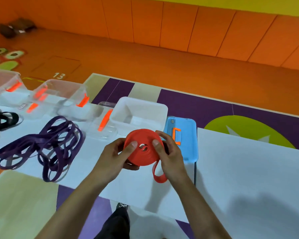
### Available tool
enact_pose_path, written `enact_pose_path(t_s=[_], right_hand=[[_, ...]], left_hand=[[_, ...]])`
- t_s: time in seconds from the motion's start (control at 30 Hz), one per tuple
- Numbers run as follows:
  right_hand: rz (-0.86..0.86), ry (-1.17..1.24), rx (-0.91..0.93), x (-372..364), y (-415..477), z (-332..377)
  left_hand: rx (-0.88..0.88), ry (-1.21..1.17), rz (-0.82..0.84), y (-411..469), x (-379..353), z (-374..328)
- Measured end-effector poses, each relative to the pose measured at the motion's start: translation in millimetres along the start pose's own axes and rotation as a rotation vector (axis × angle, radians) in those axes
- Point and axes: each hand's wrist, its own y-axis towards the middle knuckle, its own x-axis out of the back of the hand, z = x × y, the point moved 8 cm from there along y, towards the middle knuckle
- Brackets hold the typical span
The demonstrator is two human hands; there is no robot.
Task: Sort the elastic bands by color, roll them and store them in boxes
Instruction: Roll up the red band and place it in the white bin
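Both hands on the red roll point(141, 153), held over the table point(248, 169) just in front of the white box point(140, 114); left hand point(116, 157) cups it from below, thumb flat on its face; right hand point(171, 157) wraps the far edge, thumb pressing too; only a short tail point(160, 177) hangs loose, so this roll looks nearly wound; not boxed yet, and the white box appears empty; purple bands point(47, 145) lie tangled to the left, black bands point(2, 121) beyond them, all unrolled; clear boxes point(59, 94) wait behind; most of the job remains.
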Motion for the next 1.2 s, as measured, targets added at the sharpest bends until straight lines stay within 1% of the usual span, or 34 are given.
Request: enact_pose_path(t_s=[0.07,0.13,0.2,0.27,0.33,0.4,0.47,0.57,0.63,0.73,0.8,0.93,1.07,1.17,1.2], right_hand=[[-0.147,0.012,-0.031,-20.0,15.7,-9.9],[-0.25,0.018,-0.042,-38.3,30.5,-17.4],[-0.295,-0.012,-0.057,-58.2,47.7,-25.9],[-0.283,-0.058,-0.103,-79.4,63.2,-34.3],[-0.297,-0.059,-0.152,-92.2,76.5,-42.2],[-0.363,-0.073,-0.168,-98.4,90.2,-44.5],[-0.427,-0.099,-0.171,-99.3,103.3,-43.0],[-0.527,-0.14,-0.182,-87.9,126.4,-37.3],[-0.559,-0.199,-0.195,-73.4,145.7,-35.4],[-0.524,-0.318,-0.251,-57.8,184.6,-47.5],[-0.492,-0.37,-0.281,-54.0,205.6,-58.9],[-0.398,-0.459,-0.372,-49.5,240.2,-88.0],[-0.232,-0.438,-0.549,-54.1,261.4,-125.4],[-0.158,-0.413,-0.646,-55.8,270.8,-147.1],[-0.144,-0.418,-0.671,-54.9,273.7,-153.1]], left_hand=[[0.004,-0.002,-0.043,25.0,16.2,3.6],[0.006,-0.016,-0.08,47.9,28.7,8.7],[0.023,-0.042,-0.121,71.7,41.9,16.8],[0.026,-0.028,-0.135,92.8,53.9,21.8],[0.016,0.044,-0.092,110.0,59.7,21.5],[0.005,0.153,-0.04,128.4,61.7,16.9],[-0.036,0.292,-0.029,147.3,60.2,8.9],[-0.117,0.527,0.011,179.8,54.5,-1.6],[-0.124,0.577,0.048,204.7,51.4,-4.2],[-0.053,0.579,0.104,250.1,41.8,1.7],[-0.027,0.607,0.096,277.8,38.0,11.2],[0.091,0.595,0.093,314.0,29.7,36.1],[0.266,0.594,0.122,343.1,19.9,73.7],[0.421,0.545,0.12,359.0,12.5,95.9],[0.433,0.566,0.154,364.4,8.5,101.8]])
